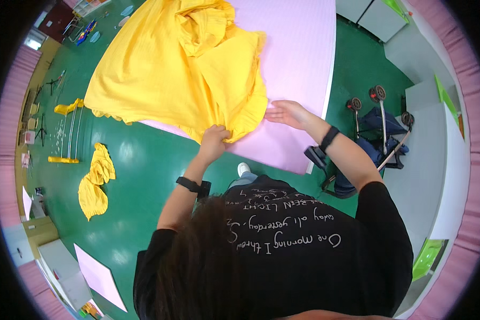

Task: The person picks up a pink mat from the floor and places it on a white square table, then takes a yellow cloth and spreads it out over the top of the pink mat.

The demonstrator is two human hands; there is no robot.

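Note:
A large yellow cloth with a ruffled edge (149,64) lies crumpled over a pale pink tabletop (298,58), its left side hanging past the edge. My left hand (214,144) is closed on the near edge of this cloth, gathering folds that fan away from the fingers. To the right, my right hand (289,114) is held over the pink surface with its fingers stretched out toward the cloth's ruffle. No thing shows in that hand. I cannot tell whether its fingertips touch the ruffle.
On the green floor at left lie another yellow cloth (97,181) and a rack with yellow ends (69,130). A folded dark blue stroller (376,141) stands right of the table, beside white cabinets (432,154). A pink board (100,277) is at lower left.

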